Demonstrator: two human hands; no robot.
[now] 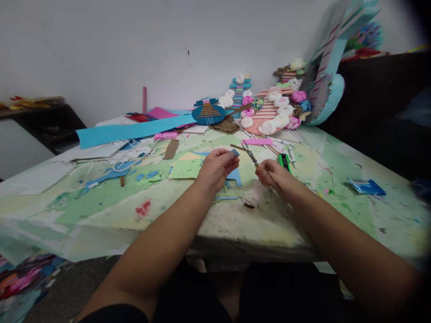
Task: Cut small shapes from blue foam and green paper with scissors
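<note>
My left hand point(218, 168) pinches a small blue piece of paper point(235, 153) between thumb and fingertips. Just to its right, my right hand point(271, 175) grips a pair of scissors point(251, 154), whose blades point up and to the left, slightly apart. The blades stand close to the blue piece without touching it. Under my left hand lie a pale green and yellow sheet point(186, 167) and blue paper offcuts point(226, 198). A green and black box cutter point(284, 162) rests beyond my right hand.
Behind are a long light-blue strip point(134, 131), a dark-blue decorated oval point(208, 112) and a pink guitar-shaped craft point(266, 121) with paper flowers. Markers point(292, 154) and a pink strip point(257, 141) lie nearer. A blue packet point(367, 187) is at right. A large turquoise craft point(332, 85) leans upright.
</note>
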